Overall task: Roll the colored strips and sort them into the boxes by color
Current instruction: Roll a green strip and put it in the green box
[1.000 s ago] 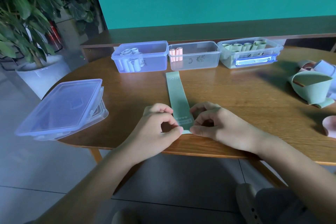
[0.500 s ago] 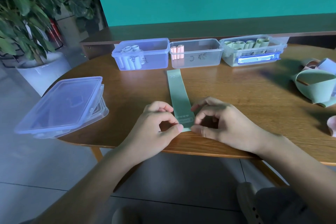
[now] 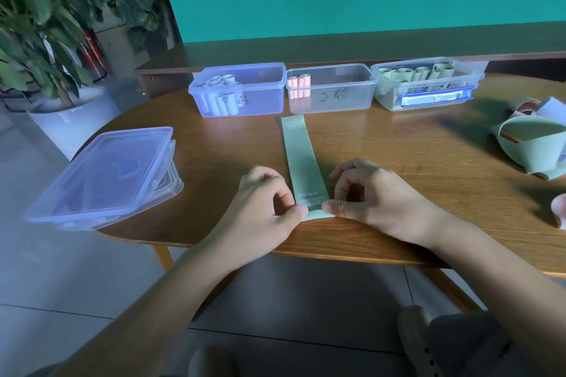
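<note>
The left hand [image 3: 263, 202] curls, thumb and forefinger pinching the near left corner of the green strip [image 3: 301, 162], which lies flat on the bench [image 3: 428, 177] and runs toward the pink-roll box [image 3: 330, 89]. The right hand [image 3: 373, 193], likewise curled, pinches the strip's near right corner at the bench edge.

Both hands, left hand [image 3: 263, 205] and right hand [image 3: 375, 196], pinch the near end of a flat green strip [image 3: 301, 162] on the worktop [image 3: 413, 156]; three boxes [image 3: 330, 89] stand beyond the hands.
</note>
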Demonstrator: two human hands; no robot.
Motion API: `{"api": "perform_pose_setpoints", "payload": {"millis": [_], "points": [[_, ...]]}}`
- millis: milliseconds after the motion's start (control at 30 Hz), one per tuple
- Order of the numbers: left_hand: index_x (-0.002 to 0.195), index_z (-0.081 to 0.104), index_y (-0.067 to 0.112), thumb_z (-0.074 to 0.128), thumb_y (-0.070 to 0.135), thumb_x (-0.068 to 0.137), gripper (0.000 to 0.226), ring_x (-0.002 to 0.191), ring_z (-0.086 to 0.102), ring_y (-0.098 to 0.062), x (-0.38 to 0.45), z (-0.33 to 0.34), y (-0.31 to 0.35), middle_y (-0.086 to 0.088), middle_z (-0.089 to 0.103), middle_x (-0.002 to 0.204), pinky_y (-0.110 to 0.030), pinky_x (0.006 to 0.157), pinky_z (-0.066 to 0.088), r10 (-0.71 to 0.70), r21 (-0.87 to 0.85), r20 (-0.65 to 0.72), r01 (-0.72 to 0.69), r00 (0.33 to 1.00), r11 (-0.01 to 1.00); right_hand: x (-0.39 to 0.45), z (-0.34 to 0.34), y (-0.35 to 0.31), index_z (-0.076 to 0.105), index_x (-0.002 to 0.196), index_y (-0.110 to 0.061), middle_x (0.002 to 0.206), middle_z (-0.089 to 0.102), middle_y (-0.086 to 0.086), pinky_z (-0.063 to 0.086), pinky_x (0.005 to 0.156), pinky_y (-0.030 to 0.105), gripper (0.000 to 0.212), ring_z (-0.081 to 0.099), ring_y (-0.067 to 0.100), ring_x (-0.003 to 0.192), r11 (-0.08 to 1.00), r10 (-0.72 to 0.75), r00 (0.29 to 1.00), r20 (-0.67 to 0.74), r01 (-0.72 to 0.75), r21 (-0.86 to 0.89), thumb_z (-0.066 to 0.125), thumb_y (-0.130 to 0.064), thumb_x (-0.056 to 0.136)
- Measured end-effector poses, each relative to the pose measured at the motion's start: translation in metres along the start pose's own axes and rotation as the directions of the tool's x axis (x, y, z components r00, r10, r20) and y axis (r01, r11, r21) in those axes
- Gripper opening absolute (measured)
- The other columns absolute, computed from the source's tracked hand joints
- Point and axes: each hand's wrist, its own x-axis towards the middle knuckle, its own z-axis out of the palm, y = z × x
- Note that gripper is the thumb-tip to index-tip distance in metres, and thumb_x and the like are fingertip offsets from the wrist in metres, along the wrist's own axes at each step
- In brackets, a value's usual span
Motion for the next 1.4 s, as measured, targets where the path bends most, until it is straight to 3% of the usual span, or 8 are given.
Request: {"api": "perform_pose_setpoints", "payload": {"millis": [167,333,533,867,1000,1133,1267,1400], "points": [[0.091,0.071,0.030,0.070,0.026,0.090,0.005,0.104,0.053,-0.005,-0.002,0.002,-0.003,0.018,0.056,0.102,-0.020,0.084,0.047,0.153,-0.045,-0.038,-0.154,0.988,0.987,-0.002,0.002,0.000,0.072,0.091,-0.029,0.111,0.061,-0.008,0.043,0.095,0.017,0.011,0.060,0.012,0.108,0.982,-0.174,0.984,0.041,0.170,0.084,0.078,-0.020,0.089],[0.095,0.073,0.028,0.064,0.030,0.095,0.009,0.099,0.055,-0.006,-0.003,0.004,-0.004,0.020,0.058,0.096,-0.028,0.083,0.050,0.235,0.033,-0.040,-0.234,0.971,0.972,-0.003,0.003,0.003,0.073,0.099,-0.027,0.117,0.060,-0.011,0.042,0.095,0.014,0.007,0.059,0.005,0.112,0.957,-0.282,0.956,0.081,0.286,-0.042,0.068,-0.024,0.096],[0.095,0.077,0.030,0.072,0.042,0.088,0.015,0.094,0.058,-0.001,-0.003,0.004,0.001,0.020,0.060,0.096,-0.014,0.077,0.046,0.166,0.032,-0.056,-0.165,0.984,0.986,-0.006,0.003,0.004,0.075,0.099,-0.028,0.120,0.058,-0.015,0.041,0.098,0.014,0.016,0.058,0.001,0.114,0.963,-0.251,0.966,0.063,0.256,-0.083,0.071,-0.041,0.090],[0.088,0.070,0.028,0.072,0.029,0.089,0.003,0.092,0.055,-0.001,0.004,0.008,0.001,0.015,0.055,0.102,-0.008,0.073,0.041,0.082,-0.020,-0.124,-0.085,0.989,0.996,0.001,0.010,-0.001,0.072,0.082,-0.029,0.112,0.060,-0.008,0.035,0.084,0.004,0.009,0.059,-0.002,0.099,0.989,-0.145,0.985,-0.098,0.140,-0.055,0.077,-0.028,0.089],[0.096,0.072,0.022,0.063,0.022,0.096,0.009,0.090,0.057,-0.005,0.003,0.011,-0.004,0.014,0.061,0.097,-0.020,0.077,0.050,0.209,0.049,-0.094,-0.205,0.973,0.978,0.003,0.014,-0.002,0.068,0.082,-0.026,0.104,0.060,-0.009,0.041,0.079,0.007,0.011,0.060,0.005,0.089,0.996,-0.091,0.986,-0.139,0.089,-0.022,0.078,-0.026,0.087],[0.102,0.071,0.027,0.063,0.038,0.095,0.016,0.092,0.054,-0.001,0.001,0.011,-0.005,0.017,0.056,0.100,-0.014,0.078,0.048,0.220,0.112,-0.067,-0.211,0.973,0.971,0.004,0.018,0.001,0.068,0.086,-0.023,0.100,0.060,-0.009,0.043,0.077,0.013,0.009,0.059,0.007,0.086,0.993,-0.110,0.983,-0.145,0.103,-0.060,0.075,-0.027,0.089],[0.099,0.074,0.025,0.069,0.037,0.091,0.015,0.088,0.056,-0.001,0.004,0.012,-0.006,0.017,0.058,0.096,-0.017,0.076,0.049,0.206,0.075,-0.088,-0.199,0.975,0.977,0.002,0.017,0.005,0.068,0.094,-0.023,0.104,0.058,-0.012,0.047,0.085,0.020,0.003,0.061,0.009,0.091,0.973,-0.226,0.967,-0.119,0.218,-0.075,0.070,-0.026,0.094],[0.099,0.078,0.024,0.068,0.035,0.093,0.016,0.089,0.059,-0.006,0.005,0.012,-0.005,0.013,0.065,0.098,-0.026,0.081,0.054,0.207,0.073,-0.125,-0.200,0.970,0.977,0.000,0.013,0.009,0.067,0.102,-0.025,0.111,0.057,-0.012,0.051,0.092,0.032,0.017,0.060,0.007,0.104,0.945,-0.293,0.956,-0.027,0.285,-0.162,0.062,-0.039,0.096]]}}
